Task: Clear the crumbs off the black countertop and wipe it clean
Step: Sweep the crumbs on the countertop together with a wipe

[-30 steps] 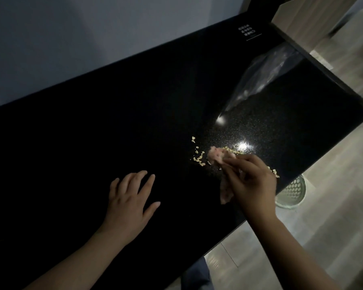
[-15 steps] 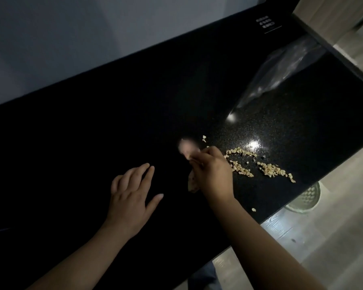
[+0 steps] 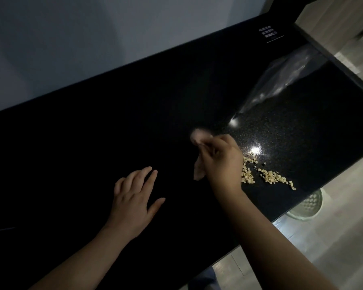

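The black countertop (image 3: 134, 126) runs across the whole view. Pale crumbs (image 3: 268, 175) lie in a loose heap near its front right edge. My right hand (image 3: 222, 162) is shut on a small pinkish cloth (image 3: 199, 137), which is blurred and sticks out beyond my fingers; a flap of it hangs below my palm. The hand sits just left of the crumbs and covers some of them. My left hand (image 3: 134, 197) rests flat on the counter to the left, fingers spread, holding nothing.
A clear plastic bag (image 3: 281, 80) lies on the counter at the back right. Below the front right edge, a round perforated bin (image 3: 306, 206) stands on the wooden floor. A grey wall backs the counter.
My right hand with the cloth swept left off the crumbs, which now lie gathered on its right, then shifted slightly back toward them. The left hand stayed put.
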A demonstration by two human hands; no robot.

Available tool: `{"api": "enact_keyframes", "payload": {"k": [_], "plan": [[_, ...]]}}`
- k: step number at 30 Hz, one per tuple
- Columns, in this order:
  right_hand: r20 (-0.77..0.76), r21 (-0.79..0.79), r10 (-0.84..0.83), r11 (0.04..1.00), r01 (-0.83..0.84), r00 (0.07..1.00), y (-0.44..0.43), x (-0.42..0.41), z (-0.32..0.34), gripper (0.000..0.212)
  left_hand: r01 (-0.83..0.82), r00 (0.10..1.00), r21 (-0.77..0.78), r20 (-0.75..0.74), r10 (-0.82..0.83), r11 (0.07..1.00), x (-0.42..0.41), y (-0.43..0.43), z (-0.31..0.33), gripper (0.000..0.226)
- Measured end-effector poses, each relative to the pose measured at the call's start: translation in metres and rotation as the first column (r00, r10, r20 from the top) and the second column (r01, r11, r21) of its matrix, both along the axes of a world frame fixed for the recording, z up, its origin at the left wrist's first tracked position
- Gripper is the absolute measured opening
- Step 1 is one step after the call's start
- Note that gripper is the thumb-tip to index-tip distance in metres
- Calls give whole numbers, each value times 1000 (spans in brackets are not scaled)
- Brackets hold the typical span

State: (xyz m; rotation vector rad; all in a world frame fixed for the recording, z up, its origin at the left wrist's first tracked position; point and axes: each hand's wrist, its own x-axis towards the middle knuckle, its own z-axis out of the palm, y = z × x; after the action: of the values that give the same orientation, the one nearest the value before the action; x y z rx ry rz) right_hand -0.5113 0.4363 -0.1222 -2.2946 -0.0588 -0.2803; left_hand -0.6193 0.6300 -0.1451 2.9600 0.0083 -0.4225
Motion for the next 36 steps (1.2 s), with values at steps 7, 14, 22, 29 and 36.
{"api": "enact_keyframes", "payload": {"k": [7,14,22,29,36], "plan": [[-122,-133,60,988,-76,991,21,23,-29,15,-4,1000,-1,2,4,1000,0,3,-6,74],[-97,-195,-23,981,3,995,-45,-6,-27,10,6,1000,14,11,-6,1000,-2,-1,-2,74],[6,-106,46,993,-45,999,-71,-45,5,18,-7,1000,21,25,7,1000,-3,-3,-4,72],[-51,-105,78,991,-83,996,-76,-124,-11,27,-2,999,7,49,1,1000,-3,-3,-3,74],[-90,-201,195,957,-210,977,-88,-133,-31,24,32,994,-72,109,-24,997,-5,-9,-1,55]]}}
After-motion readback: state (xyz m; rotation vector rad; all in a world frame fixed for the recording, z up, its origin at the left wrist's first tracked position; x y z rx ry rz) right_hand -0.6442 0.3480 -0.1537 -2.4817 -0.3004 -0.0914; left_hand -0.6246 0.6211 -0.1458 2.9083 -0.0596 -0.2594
